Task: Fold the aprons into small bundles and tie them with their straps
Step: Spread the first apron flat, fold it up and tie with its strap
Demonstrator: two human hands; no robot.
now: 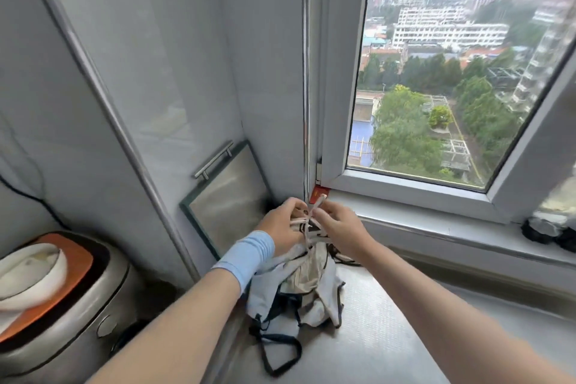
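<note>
Pinching the cream straps point(311, 222) from both sides, the left hand point(280, 229) and right hand point(338, 227) meet over a crossing of the ties, fingertips curled onto the tape. The fingers hide whether a knot has formed there. The straps wrap the cream bundle point(307, 270), which sits at 6 o'clock just below the grip, its base touching a heap of loose aprons point(325, 305) on the steel counter point(389, 340).

The main risk, as I judge it, is slack. If either pinch eases before the knot bites, the wraps would loosen and the bundle would spring open. Cloth from the heap beneath could also be drawn into the tie. A dark strap loop point(280, 355) trails at 6 o'clock near the counter's left edge. A tug on it could drag the heap over the side.

At 8 o'clock, well apart, stands a steel bin point(78, 305) with its orange lid point(74, 262) closed. A white bowl-shaped object point(28, 265) rests on the lid. The bin's contents cannot be seen.
</note>
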